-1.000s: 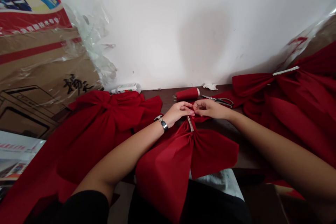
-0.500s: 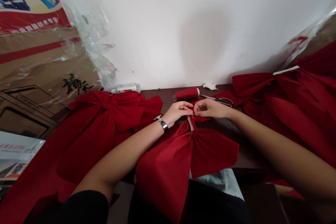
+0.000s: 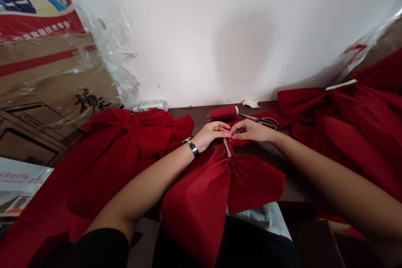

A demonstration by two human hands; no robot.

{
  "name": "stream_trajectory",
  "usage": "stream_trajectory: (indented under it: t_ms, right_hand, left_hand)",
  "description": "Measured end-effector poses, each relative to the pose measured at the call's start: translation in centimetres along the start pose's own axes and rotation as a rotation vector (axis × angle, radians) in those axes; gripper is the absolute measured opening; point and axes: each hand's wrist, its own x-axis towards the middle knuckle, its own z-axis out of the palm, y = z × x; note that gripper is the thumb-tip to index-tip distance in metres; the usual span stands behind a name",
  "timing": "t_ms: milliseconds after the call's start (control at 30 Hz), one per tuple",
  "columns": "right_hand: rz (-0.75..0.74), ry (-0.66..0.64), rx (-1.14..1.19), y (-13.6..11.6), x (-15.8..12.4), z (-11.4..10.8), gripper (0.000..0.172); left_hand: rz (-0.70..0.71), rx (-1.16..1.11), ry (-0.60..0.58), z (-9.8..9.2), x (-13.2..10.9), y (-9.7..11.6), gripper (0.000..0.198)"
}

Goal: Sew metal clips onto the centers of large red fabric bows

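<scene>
My left hand [image 3: 213, 132] and my right hand [image 3: 251, 130] meet, fingertips together, at the top of the gathered centre of a red fabric bow [image 3: 201, 188]. Both seem to pinch its fabric there, though the fingers hide the exact grip. Just below my fingertips, a narrow metal clip [image 3: 227, 148] lies across the bow's pinched middle. A black wristwatch [image 3: 193, 148] sits on my left wrist. A red thread spool [image 3: 223, 112] lies just beyond my left hand, and steel scissors [image 3: 259, 120] lie just beyond my right hand.
Large red bows [image 3: 125, 142] [image 3: 354, 125] lie to either side, the right one bearing a metal clip [image 3: 341, 85]. A dark wooden table [image 3: 194, 112] meets a white wall [image 3: 220, 37]. A white tube [image 3: 152, 105], tissue [image 3: 251, 103] and plastic-wrapped cardboard [image 3: 53, 79] stand beyond.
My left wrist has shifted slightly left. My fingertips remain together at the bow's centre, and the bow and clip look nearly unmoved.
</scene>
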Motion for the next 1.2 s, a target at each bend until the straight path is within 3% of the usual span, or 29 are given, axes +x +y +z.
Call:
stream_trajectory:
  t_ms: [400,700,933,1200]
  right_hand:
    - [0.033,0.024,0.135,-0.2,0.1,0.3,0.032]
    - [0.046,-0.019,0.122,-0.1,0.1,0.2,0.026]
    - [0.052,-0.011,0.118,-0.5,0.0,0.3,0.029]
    - [0.073,0.007,0.158,-0.4,0.1,0.5,0.034]
  left_hand:
    - [0.026,-0.018,-0.027,-0.2,0.1,-0.1,0.032]
    - [0.123,0.211,-0.123,-0.4,-0.1,1.2,0.034]
    - [0.106,0.175,-0.097,-0.6,0.2,0.9,0.036]
    - [0.128,0.201,-0.164,-0.9,0.3,0.9,0.036]
